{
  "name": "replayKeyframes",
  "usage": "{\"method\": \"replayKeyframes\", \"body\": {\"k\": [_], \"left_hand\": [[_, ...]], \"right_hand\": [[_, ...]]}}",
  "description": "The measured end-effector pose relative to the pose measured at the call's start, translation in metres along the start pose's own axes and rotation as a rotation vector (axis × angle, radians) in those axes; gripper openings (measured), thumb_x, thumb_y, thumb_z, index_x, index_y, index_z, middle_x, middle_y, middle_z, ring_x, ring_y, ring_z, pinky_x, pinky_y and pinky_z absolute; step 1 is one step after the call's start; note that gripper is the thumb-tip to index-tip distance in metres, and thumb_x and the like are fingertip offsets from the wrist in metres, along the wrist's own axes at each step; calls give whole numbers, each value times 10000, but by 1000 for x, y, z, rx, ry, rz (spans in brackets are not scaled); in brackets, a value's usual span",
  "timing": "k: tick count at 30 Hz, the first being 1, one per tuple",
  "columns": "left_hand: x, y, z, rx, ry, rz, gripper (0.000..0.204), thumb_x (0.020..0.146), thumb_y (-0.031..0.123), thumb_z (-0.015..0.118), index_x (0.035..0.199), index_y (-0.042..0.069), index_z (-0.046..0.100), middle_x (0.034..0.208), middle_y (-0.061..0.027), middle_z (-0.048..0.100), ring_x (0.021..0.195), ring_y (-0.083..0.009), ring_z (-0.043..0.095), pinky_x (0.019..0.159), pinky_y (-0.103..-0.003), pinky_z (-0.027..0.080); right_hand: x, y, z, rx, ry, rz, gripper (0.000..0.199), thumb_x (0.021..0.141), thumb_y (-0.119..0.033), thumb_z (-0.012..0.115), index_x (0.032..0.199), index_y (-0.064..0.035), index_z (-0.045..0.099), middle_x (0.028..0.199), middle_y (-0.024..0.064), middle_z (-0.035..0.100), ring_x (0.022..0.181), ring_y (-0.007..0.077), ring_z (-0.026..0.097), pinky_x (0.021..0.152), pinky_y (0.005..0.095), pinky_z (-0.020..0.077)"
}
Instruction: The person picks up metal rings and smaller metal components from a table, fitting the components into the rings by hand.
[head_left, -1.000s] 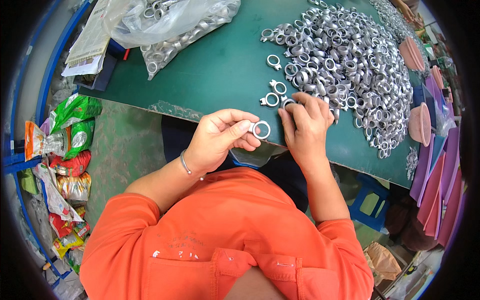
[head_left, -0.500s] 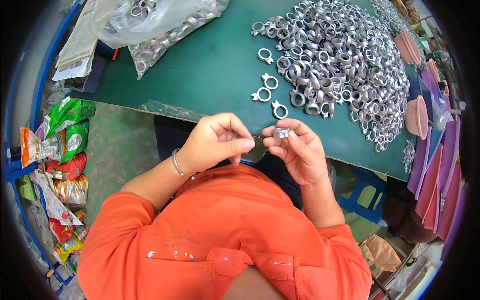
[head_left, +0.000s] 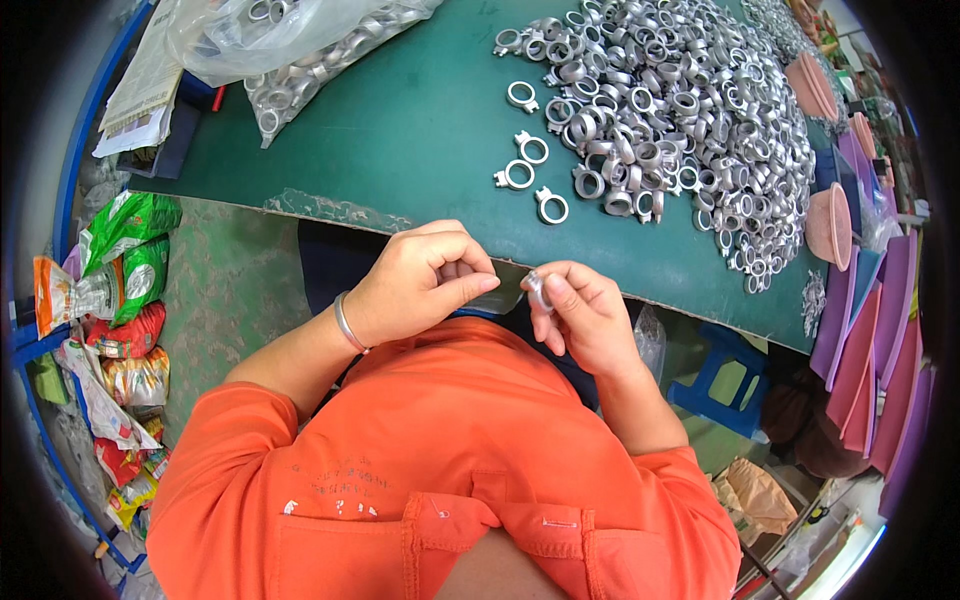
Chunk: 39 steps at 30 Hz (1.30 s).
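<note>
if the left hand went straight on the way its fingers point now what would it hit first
Probably the silver metal ring held in the right hand, just across a gap from the left hand; depth is unclear, so it might pass above or below.

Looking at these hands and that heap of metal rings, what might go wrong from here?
The ring in the right hand's grip seems to sit on the wearer's side of the table edge, so a slip might drop it off. The loose rings lie close to the big heap, so a nudge could mix them in.
</note>
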<state>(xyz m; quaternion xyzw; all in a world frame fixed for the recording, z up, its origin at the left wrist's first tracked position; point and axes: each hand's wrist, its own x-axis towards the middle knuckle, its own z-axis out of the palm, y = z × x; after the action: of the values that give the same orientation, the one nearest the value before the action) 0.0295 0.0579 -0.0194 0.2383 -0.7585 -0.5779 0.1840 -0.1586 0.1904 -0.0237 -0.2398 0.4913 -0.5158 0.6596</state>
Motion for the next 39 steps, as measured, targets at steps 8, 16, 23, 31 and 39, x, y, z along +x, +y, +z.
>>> {"method": "replayKeyframes", "body": {"k": [8,16,23,31,39], "left_hand": [[21,8,3,332,237,191,182,813,38,708,979,4,641,877,-44,560,629,-95,530,553,-226,429],[61,-2,9,680,265,228,343,757,225,770,976,21,603,859,-123,547,731,-334,585,620,-400,487],[45,6,-6,-152,0,-27,255,848,55,687,1075,-7,589,920,-72,610,805,-111,628,703,-259,529],[27,-7,5,-1052,-105,-199,268,918,43,604,1166,-17,524,1055,-127,636,963,-216,665,840,-298,561],[21,-4,5,-1079,-123,-187,227,891,7,622,1116,-1,591,1103,-141,612,997,-233,647,874,-325,545]], "right_hand": [[21,-13,7,-1175,352,-807,155,835,-39,667,984,-20,629,828,140,620,722,312,625,618,378,506],[43,-23,-3,-1183,426,-720,297,754,-22,736,1022,11,613,961,135,548,759,261,594,643,328,492],[26,-14,-16,-297,162,-602,322,782,163,635,1079,49,583,1129,88,497,962,146,586,822,267,544],[28,-15,-10,-69,-23,-609,337,795,158,630,1108,43,578,1185,116,503,1038,177,568,854,294,534],[22,-20,-5,-188,-63,-559,317,764,104,692,1059,9,628,1112,97,543,945,149,561,760,269,505]]}}
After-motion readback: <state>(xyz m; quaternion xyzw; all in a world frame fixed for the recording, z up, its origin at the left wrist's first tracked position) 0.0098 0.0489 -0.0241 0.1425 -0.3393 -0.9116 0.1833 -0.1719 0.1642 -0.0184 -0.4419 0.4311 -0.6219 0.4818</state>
